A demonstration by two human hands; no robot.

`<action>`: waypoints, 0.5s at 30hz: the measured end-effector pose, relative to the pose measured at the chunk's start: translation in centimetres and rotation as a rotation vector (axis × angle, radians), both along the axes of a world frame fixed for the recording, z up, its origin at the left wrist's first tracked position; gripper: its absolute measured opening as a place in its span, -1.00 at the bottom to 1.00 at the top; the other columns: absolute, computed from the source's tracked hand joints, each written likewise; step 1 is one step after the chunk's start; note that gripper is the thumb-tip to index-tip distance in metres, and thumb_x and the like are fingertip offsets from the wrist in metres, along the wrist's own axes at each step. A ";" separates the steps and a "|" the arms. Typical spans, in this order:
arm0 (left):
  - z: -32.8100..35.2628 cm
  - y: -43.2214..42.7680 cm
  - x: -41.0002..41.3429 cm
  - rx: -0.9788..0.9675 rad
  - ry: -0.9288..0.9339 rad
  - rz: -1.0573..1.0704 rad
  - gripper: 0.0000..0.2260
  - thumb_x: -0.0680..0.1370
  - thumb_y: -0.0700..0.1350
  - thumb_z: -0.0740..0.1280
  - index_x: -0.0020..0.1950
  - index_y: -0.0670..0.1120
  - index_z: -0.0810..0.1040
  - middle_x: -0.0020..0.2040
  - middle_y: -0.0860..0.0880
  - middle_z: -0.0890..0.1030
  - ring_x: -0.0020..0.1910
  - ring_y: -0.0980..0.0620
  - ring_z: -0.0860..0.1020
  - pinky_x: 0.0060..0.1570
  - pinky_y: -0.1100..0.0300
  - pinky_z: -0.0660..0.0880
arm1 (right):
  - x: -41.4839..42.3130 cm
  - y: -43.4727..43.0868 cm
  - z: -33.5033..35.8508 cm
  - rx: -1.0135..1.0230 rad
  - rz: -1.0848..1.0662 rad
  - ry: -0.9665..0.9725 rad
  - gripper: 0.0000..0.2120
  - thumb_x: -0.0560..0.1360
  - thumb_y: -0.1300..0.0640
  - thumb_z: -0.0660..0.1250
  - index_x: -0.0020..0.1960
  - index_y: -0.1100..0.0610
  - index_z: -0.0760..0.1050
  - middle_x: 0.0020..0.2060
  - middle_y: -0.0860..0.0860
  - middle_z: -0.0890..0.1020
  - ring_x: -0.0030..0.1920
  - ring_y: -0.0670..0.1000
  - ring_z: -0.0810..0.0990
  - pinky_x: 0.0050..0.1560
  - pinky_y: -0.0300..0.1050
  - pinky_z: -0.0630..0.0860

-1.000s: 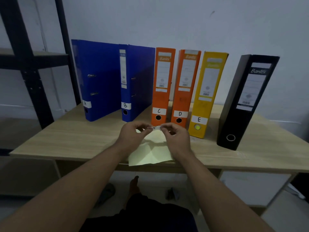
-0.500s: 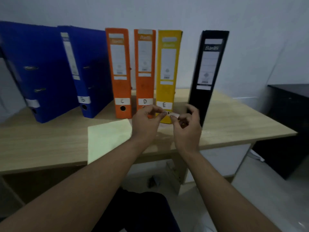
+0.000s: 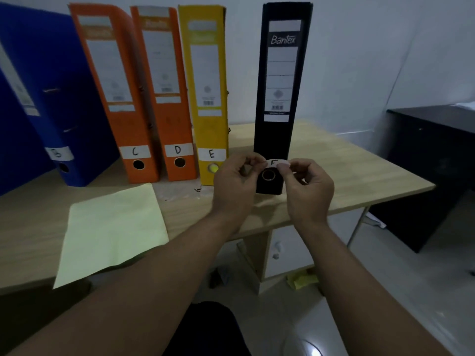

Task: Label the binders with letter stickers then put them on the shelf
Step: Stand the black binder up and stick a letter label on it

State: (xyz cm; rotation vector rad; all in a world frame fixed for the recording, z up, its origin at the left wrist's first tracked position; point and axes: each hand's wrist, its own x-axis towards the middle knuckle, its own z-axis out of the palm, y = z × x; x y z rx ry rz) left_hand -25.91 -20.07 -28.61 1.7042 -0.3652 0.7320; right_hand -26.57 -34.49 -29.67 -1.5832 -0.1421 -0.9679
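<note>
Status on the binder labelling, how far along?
Done: blue binder B, orange binder C, orange binder D and yellow binder E carry stickers. In hand: the left hand and right hand pinch the F sticker at the black binder's lower spine. Left: press F down, then shelve all binders, which stand on the desk.

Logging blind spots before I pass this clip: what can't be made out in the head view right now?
- F sticker, pinched by the left hand and right hand: only the letter's top shows past the fingers; contact with the black binder is unclear.
- Leftmost blue binder: cut by the left edge, label unseen.
- B label: blurred.
- Shelf: outside the frame.
</note>
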 end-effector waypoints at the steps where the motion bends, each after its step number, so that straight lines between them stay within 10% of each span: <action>1: -0.1 0.0 0.2 -0.011 -0.013 0.017 -0.94 0.60 -0.20 0.48 0.04 -0.06 0.71 -0.07 0.04 0.67 -0.13 0.15 0.57 -0.09 0.25 0.49 | 0.0 0.0 0.0 0.018 0.021 0.011 -0.85 0.53 0.15 0.61 0.03 0.10 0.67 -0.25 -0.06 0.68 -0.29 -0.09 0.61 -0.23 -0.17 0.55; 15: -0.6 0.3 2.3 -0.058 -0.073 0.156 -0.84 0.50 -0.01 0.62 0.03 -0.01 0.79 -0.11 0.15 0.76 -0.11 0.08 0.70 -0.13 0.00 0.63 | 2.0 -1.6 -0.3 0.098 0.165 0.104 -0.88 0.51 0.12 0.63 -0.12 0.07 0.70 -0.32 -0.01 0.65 -0.31 -0.04 0.59 -0.19 -0.15 0.57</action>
